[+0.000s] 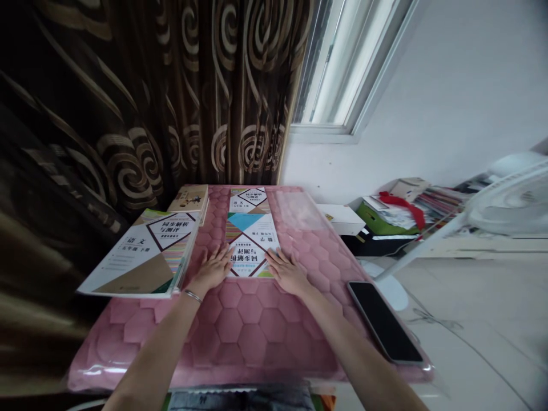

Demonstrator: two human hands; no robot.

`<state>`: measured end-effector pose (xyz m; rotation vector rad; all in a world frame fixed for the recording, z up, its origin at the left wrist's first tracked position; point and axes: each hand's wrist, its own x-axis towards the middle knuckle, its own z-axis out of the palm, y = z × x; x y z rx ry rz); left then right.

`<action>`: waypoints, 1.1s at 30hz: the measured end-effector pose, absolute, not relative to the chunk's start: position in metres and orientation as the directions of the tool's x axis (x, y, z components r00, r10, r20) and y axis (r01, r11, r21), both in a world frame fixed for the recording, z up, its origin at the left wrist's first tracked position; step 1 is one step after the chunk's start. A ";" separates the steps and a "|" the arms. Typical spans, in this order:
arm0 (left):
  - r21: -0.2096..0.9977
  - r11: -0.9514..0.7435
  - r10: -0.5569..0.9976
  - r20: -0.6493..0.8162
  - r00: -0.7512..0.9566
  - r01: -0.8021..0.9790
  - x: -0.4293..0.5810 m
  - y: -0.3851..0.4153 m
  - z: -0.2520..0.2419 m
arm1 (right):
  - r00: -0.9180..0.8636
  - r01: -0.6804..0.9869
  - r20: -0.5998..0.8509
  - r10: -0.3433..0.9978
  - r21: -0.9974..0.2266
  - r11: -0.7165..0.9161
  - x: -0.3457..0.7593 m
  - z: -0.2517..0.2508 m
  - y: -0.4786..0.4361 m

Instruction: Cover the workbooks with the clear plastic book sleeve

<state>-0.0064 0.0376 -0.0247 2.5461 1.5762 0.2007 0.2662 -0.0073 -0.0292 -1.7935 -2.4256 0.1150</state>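
Observation:
A workbook [252, 231] with a white, blue and brown cover lies on the pink table cover [240, 325]. My left hand [213, 268], with a silver bracelet at the wrist, rests at its left edge, fingers spread. At the right edge lies my right hand [287, 273], fingertips on the cover and fingers apart. Just behind, partly covered, is another workbook [249, 198] with a similar cover. Left of my hands stands a stack of books, topped by a large white and brown workbook [145, 251]. A tan book [188, 198] sits behind that stack.
A dark-screened phone [383, 319] lies at the table's right edge. Beyond stand a white fan [492, 200], a white box [342, 219] and a green bin [377, 220] of papers. A patterned curtain [171, 91] hangs at the back left, beside a window [342, 63].

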 end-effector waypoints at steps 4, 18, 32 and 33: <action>0.177 -0.431 0.901 0.029 0.433 0.885 -0.013 0.039 -0.024 | -0.295 0.942 0.013 0.955 -0.162 0.293 0.280 -0.031 -0.006; 0.206 -0.770 0.632 0.369 0.681 0.604 0.016 0.005 -0.023 | -0.331 0.863 0.322 0.887 -0.278 0.423 0.211 -0.020 -0.031; 0.200 -0.726 0.680 0.356 0.641 0.658 -0.017 0.013 -0.017 | -0.242 0.908 0.313 0.918 -0.259 0.328 0.265 -0.024 -0.030; 0.209 -0.721 0.685 0.362 0.632 0.661 -0.022 0.014 -0.019 | -0.229 0.915 0.308 0.923 -0.257 0.312 0.274 -0.024 -0.032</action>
